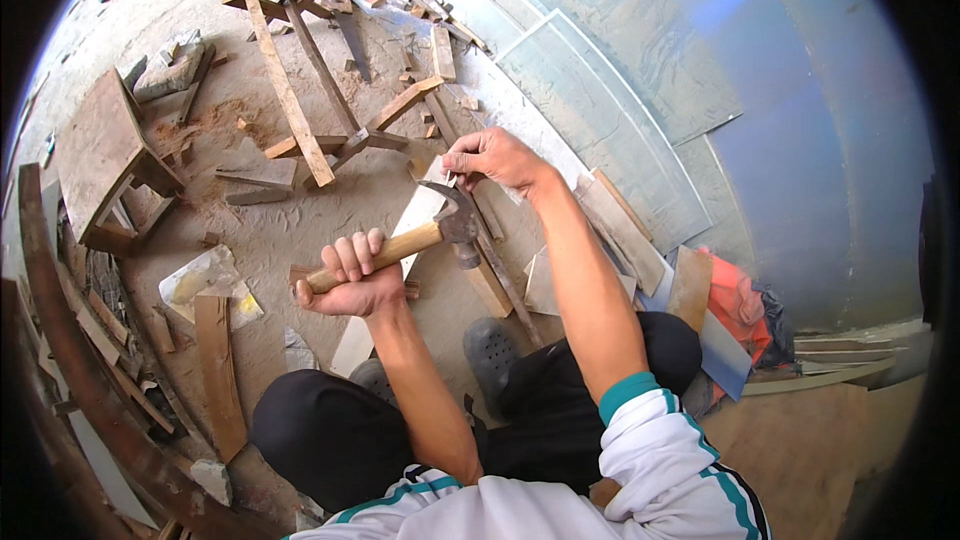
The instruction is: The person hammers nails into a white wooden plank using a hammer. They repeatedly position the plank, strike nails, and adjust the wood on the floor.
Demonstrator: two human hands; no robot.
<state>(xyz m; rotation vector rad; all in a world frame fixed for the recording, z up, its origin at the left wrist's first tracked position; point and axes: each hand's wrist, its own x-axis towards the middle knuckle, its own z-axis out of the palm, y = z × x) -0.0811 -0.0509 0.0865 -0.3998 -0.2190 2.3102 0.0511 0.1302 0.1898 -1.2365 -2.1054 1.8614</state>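
My left hand (352, 275) is wrapped round the wooden handle of a claw hammer (460, 224). The hammer lies slantwise in front of me, its dark metal head toward the right and its claw pointing up and left. Just beyond the claw, my right hand (495, 162) has thumb and forefinger pinched together on a small thin thing, too small to name. Under the hammer and both hands a long pale board (421, 206) runs along the ground. Beside it lies a narrow wooden strip (510, 285), passing below the hammer head.
An upturned wooden frame (325, 70) stands ahead. A small wooden stool (105, 155) is at the left, near a crumpled plastic bag (212, 285) and a brown plank (219, 370). Large sheets (610, 110) lean at the right, above a red bag (735, 305). Offcuts litter the dusty ground.
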